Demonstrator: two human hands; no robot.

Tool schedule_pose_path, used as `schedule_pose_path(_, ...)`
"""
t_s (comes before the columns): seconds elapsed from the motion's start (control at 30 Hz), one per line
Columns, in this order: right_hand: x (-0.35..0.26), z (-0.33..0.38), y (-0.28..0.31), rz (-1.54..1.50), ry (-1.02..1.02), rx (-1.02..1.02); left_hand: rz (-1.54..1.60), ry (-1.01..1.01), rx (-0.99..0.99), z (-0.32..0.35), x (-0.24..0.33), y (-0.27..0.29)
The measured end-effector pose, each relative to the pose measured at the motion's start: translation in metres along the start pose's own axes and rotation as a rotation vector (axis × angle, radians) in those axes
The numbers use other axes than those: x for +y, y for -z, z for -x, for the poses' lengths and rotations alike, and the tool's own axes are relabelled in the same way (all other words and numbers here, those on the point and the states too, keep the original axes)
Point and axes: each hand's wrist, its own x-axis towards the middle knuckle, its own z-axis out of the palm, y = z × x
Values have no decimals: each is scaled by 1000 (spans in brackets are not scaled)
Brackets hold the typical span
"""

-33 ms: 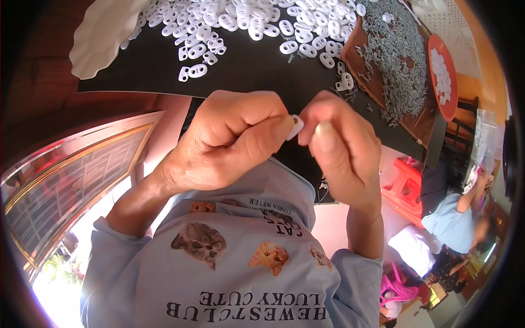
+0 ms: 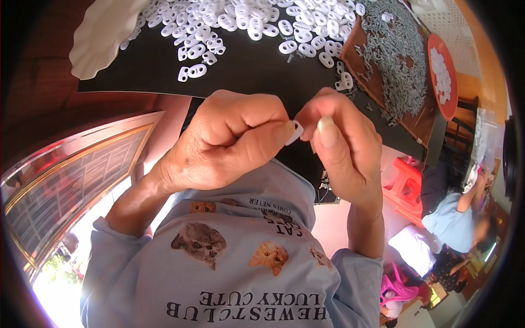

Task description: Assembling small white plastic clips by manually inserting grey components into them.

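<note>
Between its thumb and curled forefinger, my left hand (image 2: 229, 139) pinches a small white plastic piece (image 2: 295, 133) with a hole in it. Part of the piece is covered by those fingers. My right hand (image 2: 347, 145) is close beside it on the right, fingers curled in and thumb bent up; whatever it may hold is hidden. A heap of white oval two-holed plastic pieces (image 2: 255, 28) covers the far part of the black table (image 2: 142, 68). Several loose ones lie nearer my hands.
Small grey metal parts (image 2: 396, 60), like screws or springs, are piled on a brown sheet (image 2: 353, 52) at the right. Beyond it sits a red bowl (image 2: 449, 104) of white pieces. A cream wavy-edged tray (image 2: 95, 46) is far left. Red stool (image 2: 402, 188) and another person (image 2: 451, 221) are at right.
My right hand has shifted slightly, its thumb rising and its fingertips moving a little. My left hand and the white piece stay almost in place.
</note>
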Motion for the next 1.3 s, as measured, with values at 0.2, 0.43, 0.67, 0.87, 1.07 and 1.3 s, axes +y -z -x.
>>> schedule_pose_path(0.2, 3, 1, 5, 65, 114, -70, 98, 103, -106, -6, 1, -3)
schedule_pose_path(0.43, 0, 6, 11, -23, -5, -133, 45, 56, -105, -4, -4, -6)
schedule_pose_path(0.67, 4, 11, 11, -92, -38, -11, 129, 47, -116, -8, -10, -11)
schedule_pose_path(0.87, 7, 13, 0, -129, -43, 122, 73, -60, -44, -15, -10, -13)
schedule_pose_path(1.07, 9, 6, 5, -35, -7, 69, -119, -208, -6, -22, -14, -7)
schedule_pose_path(1.3, 9, 3, 7, 58, 52, 42, -120, -201, 4, -28, -12, -5)
